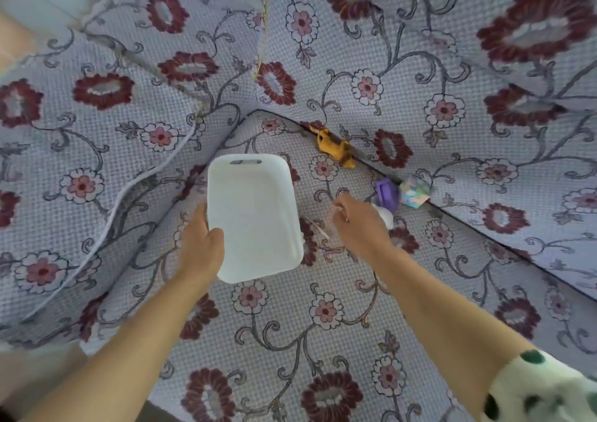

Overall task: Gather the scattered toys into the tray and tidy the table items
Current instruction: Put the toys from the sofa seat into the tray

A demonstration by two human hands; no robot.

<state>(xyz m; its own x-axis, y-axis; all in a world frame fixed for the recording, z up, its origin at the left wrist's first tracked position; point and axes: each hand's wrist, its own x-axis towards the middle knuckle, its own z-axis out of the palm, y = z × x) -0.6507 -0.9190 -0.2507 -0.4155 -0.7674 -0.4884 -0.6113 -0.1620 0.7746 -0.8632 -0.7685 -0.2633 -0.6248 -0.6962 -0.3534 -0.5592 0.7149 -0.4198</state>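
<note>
**Two hands, one white tray, toys by the sofa back**

The left hand (202, 244) grips the white tray (255, 208) at its near-left corner, with the thumb over the rim. The tray is empty and sits on the flowery sofa seat (290, 324), in the middle of the view. It has a slot handle at its far end.

The right hand (358, 224) is just beside the tray, at about 3 o'clock from it. Its fingers are curled and pinched together. I cannot tell if it holds anything.

A yellow toy animal (334, 147) lies at about 1 o'clock from the tray, in the crack where the seat meets the sofa back. A purple toy (386, 193) and a shiny colorful toy (415, 192) sit touching, at about 2 o'clock from the right hand. A small white thing (386, 216) peeks out right behind that hand.

A spotted sleeve (546, 389) shows at 5 o'clock.
</note>
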